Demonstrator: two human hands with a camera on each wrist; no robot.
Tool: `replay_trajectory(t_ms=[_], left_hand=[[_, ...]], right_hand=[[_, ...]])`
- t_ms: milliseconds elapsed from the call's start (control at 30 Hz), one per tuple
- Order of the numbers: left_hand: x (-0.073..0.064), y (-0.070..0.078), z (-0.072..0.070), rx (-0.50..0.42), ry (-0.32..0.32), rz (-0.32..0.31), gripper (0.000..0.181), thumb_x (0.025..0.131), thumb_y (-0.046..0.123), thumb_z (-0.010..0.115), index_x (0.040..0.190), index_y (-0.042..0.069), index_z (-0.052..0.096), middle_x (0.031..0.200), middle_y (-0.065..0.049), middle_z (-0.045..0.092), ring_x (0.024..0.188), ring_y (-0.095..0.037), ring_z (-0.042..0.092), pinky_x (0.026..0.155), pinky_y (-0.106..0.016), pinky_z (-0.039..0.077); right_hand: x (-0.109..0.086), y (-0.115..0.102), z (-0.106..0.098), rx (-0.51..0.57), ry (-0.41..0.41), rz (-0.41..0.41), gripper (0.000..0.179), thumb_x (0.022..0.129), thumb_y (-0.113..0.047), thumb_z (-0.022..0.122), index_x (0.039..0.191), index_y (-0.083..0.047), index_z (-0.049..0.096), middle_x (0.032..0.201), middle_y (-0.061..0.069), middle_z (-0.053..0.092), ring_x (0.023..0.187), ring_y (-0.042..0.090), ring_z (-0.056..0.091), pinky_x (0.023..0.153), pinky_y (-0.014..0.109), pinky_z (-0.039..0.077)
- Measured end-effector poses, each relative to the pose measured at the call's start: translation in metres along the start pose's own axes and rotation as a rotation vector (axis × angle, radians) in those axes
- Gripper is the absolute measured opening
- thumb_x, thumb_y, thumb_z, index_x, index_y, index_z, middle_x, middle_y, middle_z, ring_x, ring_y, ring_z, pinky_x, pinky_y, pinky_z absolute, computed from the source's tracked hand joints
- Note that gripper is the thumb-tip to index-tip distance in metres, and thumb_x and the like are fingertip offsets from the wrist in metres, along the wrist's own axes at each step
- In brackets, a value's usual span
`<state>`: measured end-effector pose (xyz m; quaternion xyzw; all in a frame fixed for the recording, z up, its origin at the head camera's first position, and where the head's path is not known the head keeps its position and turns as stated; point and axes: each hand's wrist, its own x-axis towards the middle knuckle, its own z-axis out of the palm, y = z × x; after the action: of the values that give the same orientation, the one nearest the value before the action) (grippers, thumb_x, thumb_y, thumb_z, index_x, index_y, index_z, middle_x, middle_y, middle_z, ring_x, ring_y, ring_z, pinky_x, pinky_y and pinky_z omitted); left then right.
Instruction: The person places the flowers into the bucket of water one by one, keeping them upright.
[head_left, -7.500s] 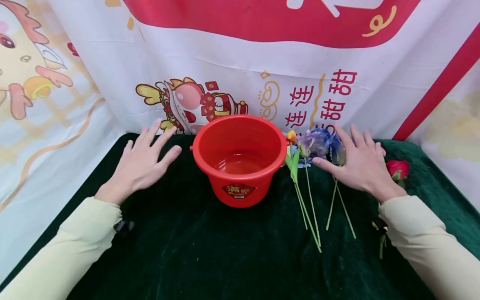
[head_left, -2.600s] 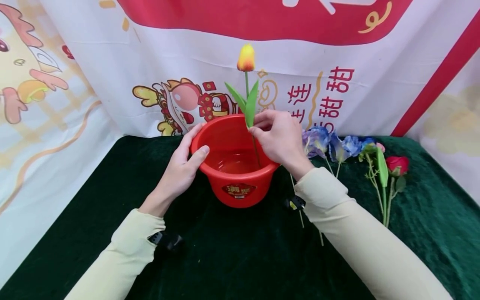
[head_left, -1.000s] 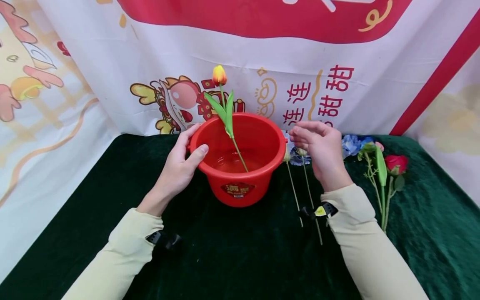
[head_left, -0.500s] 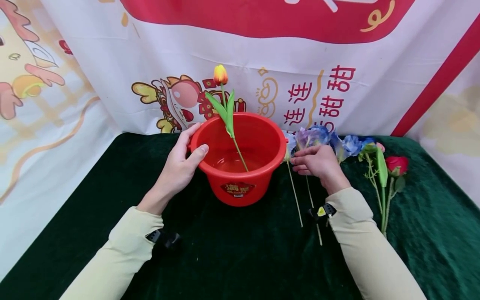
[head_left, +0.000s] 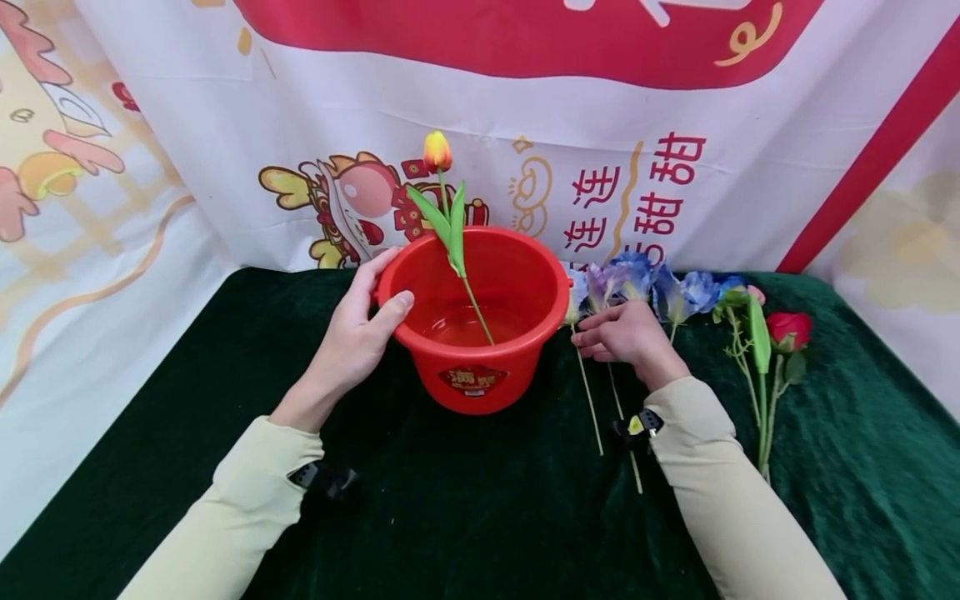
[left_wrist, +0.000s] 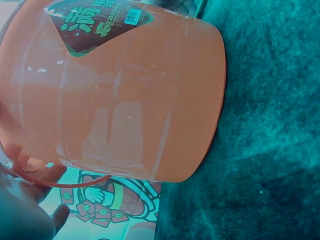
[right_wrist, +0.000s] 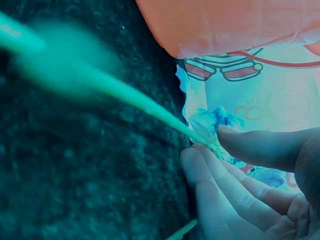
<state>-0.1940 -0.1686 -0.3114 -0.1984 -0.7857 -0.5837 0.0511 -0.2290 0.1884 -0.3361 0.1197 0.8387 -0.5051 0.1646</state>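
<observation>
left hand (head_left: 352, 337) grips bucket (head_left: 480, 367) | right hand (head_left: 626, 337) pinches stem (right_wrist: 145, 102), wrist-view only

a dark green velvet cloth (head_left: 465, 517) covers the table, and behind it from nine o'clock round to three hangs a white printed banner (head_left: 525, 150) with a red band at twelve o'clock, red chinese characters (head_left: 637, 200) at one and a cartoon figure (head_left: 360, 204) at eleven.

Tulip (head_left: 438, 152), earlier flat on the cloth right of centre, now stands leaning in the red bucket (head_left: 480, 367). Left hand (head_left: 352, 342) moved from cloth to bucket rim. Right hand (head_left: 626, 337) released the tulip, dropped right of the bucket, now pinching a blue flower's stem (right_wrist: 145, 102).
</observation>
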Motion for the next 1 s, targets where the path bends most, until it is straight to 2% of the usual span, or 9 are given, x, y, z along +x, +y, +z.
replay_trajectory(t_ms=[200, 500, 767, 867, 1000], left_hand=[[0.000, 0.000, 0.001, -0.009, -0.001, 0.005, 0.063, 0.110, 0.018, 0.052, 0.167, 0.013, 0.028, 0.164, -0.011, 0.045, 0.141, -0.032, 0.053, 0.098, -0.017, 0.057], [-0.002, 0.001, -0.001, -0.004, -0.003, -0.003, 0.063, 0.110, 0.020, 0.053, 0.167, 0.013, 0.027, 0.164, -0.009, 0.045, 0.141, -0.031, 0.053, 0.099, -0.020, 0.058], [0.002, -0.001, 0.000, -0.011, -0.003, 0.009, 0.063, 0.109, 0.018, 0.052, 0.167, 0.012, 0.028, 0.164, -0.010, 0.044, 0.141, -0.032, 0.053, 0.100, -0.020, 0.058], [0.002, 0.000, 0.000, -0.007, -0.007, 0.003, 0.063, 0.109, 0.018, 0.052, 0.167, 0.013, 0.027, 0.164, -0.009, 0.044, 0.141, -0.032, 0.053, 0.101, -0.021, 0.058], [0.001, 0.000, 0.000, -0.002, -0.007, -0.005, 0.064, 0.109, 0.019, 0.053, 0.167, 0.012, 0.026, 0.164, -0.007, 0.044, 0.141, -0.030, 0.053, 0.100, -0.023, 0.059]], right_hand=[[0.000, 0.001, 0.000, -0.022, -0.019, 0.005, 0.034, 0.101, -0.009, 0.068, 0.134, -0.002, 0.071, 0.122, 0.013, 0.080, 0.091, 0.012, 0.080, 0.097, 0.037, 0.063], [-0.003, -0.006, -0.001, 0.034, -0.042, 0.023, 0.038, 0.101, -0.012, 0.066, 0.139, -0.006, 0.069, 0.120, 0.007, 0.081, 0.095, 0.010, 0.078, 0.111, 0.044, 0.056], [-0.011, -0.014, -0.004, 0.093, -0.011, -0.046, 0.037, 0.102, -0.016, 0.070, 0.138, -0.009, 0.070, 0.122, 0.009, 0.080, 0.096, 0.011, 0.080, 0.104, 0.037, 0.060], [-0.014, -0.017, -0.005, 0.152, 0.007, -0.076, 0.036, 0.101, -0.015, 0.071, 0.137, -0.008, 0.070, 0.120, 0.008, 0.081, 0.094, 0.011, 0.080, 0.105, 0.038, 0.059], [-0.018, -0.021, -0.005, 0.260, 0.028, -0.112, 0.035, 0.102, -0.014, 0.071, 0.137, -0.007, 0.070, 0.108, 0.001, 0.082, 0.092, 0.011, 0.080, 0.100, 0.036, 0.060]])
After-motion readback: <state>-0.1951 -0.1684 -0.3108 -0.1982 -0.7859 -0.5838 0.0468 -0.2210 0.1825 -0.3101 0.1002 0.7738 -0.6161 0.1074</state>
